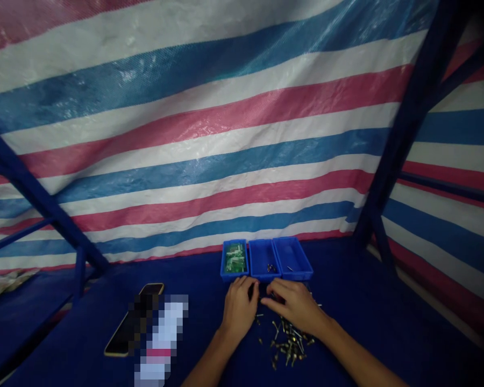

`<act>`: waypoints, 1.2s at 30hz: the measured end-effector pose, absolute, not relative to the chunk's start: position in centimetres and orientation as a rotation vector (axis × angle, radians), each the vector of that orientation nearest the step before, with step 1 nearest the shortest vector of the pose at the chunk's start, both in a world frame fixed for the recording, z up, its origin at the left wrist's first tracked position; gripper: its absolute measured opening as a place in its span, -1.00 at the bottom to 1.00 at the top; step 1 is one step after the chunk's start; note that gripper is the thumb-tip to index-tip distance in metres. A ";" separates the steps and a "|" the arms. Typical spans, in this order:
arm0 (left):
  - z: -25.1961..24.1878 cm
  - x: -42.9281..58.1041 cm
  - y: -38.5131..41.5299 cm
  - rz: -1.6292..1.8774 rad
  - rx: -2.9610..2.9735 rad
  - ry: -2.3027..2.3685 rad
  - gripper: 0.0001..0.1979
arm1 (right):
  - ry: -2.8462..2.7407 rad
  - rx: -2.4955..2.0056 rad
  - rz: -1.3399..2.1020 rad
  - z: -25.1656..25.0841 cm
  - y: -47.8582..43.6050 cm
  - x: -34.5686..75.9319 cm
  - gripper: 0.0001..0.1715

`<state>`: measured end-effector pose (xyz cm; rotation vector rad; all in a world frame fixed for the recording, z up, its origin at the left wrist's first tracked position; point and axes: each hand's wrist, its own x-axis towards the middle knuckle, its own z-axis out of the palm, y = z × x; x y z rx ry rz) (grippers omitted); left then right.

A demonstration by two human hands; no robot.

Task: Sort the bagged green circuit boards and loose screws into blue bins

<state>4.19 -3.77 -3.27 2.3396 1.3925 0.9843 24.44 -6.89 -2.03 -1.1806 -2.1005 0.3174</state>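
Observation:
My left hand (241, 302) is just in front of the blue bins, its fingers curled down and the thumb close to the fingertips. Whatever it may hold is too small to make out. My right hand (297, 303) is beside it, fingers bent, with a gap between thumb and forefinger and nothing visible there. Under and in front of the right hand lies a loose pile of small metal pieces (290, 344), some with thin shanks and some brass-coloured. A few more lie between the hands; the right hand hides part of the pile.
Behind my hands stand three blue bins: the left bin (221, 262) with green-and-white packets (235, 258), the middle bin (261, 251) and right bin (292, 252) with a few small pieces. A phone (123, 336) lies left on the blue table (201, 301). Striped sheeting (226, 150) hangs behind.

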 end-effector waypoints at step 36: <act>-3.1 4.2 -3.9 0.937 2.336 1.400 -0.73 | -2.034 -1.250 0.478 -2.5 -6.7 24.4 -0.88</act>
